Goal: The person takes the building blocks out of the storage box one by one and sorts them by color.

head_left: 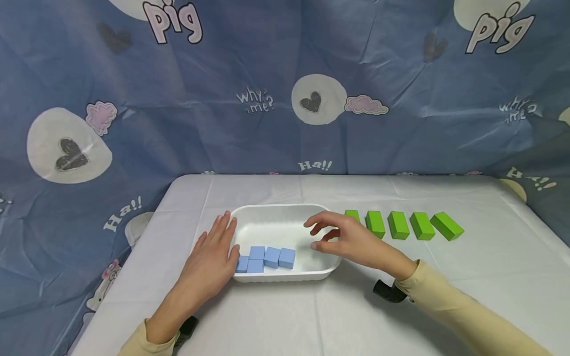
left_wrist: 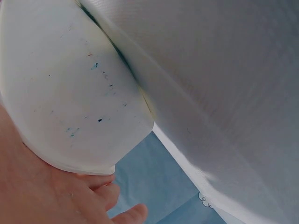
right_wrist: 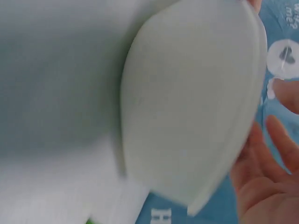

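A white plastic tray [head_left: 285, 278] stands on the table, with several light blue blocks [head_left: 257, 252] grouped in its front left part. My left hand [head_left: 210, 267] rests at the tray's left rim, fingers straight and pointing away from me. Over the right end of the tray is my right hand [head_left: 349, 238], its thumb and fingers bent and apart with nothing between them. The left wrist view shows the tray's outer wall [left_wrist: 70, 93] beside the left hand [left_wrist: 56, 196]. In the right wrist view, the right hand [right_wrist: 271, 191] appears beyond the tray's rim.
Several green blocks [head_left: 398, 225] stand in a row right of the tray, the rightmost one [head_left: 447, 226] slanted. The nearest-to-tray block [head_left: 352, 214] is partly behind my right hand. A white cloth covers the table [head_left: 285, 321], and a blue printed curtain [head_left: 249, 138] hangs behind it.
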A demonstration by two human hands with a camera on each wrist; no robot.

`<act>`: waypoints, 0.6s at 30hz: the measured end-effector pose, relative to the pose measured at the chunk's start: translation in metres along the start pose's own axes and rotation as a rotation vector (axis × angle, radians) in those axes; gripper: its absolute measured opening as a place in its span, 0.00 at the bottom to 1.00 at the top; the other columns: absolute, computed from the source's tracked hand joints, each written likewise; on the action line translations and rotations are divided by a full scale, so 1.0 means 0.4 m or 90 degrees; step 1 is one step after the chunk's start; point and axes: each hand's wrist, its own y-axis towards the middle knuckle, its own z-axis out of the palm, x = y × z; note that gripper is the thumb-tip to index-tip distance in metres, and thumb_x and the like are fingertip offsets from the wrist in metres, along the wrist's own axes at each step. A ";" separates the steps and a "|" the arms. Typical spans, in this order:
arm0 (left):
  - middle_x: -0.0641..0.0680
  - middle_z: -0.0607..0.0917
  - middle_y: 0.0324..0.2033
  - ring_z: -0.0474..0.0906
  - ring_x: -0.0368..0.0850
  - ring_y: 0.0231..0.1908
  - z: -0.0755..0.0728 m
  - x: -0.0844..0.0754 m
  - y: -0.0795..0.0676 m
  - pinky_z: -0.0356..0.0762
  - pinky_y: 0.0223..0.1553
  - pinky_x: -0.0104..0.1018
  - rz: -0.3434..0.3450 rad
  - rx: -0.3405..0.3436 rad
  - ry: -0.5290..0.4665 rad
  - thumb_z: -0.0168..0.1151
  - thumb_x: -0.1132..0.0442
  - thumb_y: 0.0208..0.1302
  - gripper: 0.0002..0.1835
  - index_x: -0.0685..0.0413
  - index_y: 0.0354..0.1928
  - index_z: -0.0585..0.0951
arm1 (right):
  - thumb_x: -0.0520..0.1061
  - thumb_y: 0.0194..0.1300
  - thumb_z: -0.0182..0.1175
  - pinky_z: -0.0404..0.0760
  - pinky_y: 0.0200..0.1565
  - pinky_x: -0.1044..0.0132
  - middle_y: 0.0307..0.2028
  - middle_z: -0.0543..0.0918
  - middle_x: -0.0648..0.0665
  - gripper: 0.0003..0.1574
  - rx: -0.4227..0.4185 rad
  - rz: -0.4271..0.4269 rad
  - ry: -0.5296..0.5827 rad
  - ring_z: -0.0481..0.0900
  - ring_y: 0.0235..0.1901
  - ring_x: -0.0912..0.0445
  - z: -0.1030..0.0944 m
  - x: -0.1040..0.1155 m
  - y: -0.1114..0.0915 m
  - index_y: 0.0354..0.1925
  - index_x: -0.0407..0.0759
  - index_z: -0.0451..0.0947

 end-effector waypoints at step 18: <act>0.59 0.51 0.76 0.43 0.55 0.75 0.000 -0.005 0.002 0.47 0.68 0.62 -0.009 0.006 0.001 0.47 0.56 0.73 0.33 0.63 0.75 0.57 | 0.37 0.55 0.72 0.80 0.47 0.67 0.49 0.81 0.52 0.24 0.223 0.094 -0.033 0.79 0.49 0.54 0.085 -0.007 0.107 0.51 0.47 0.80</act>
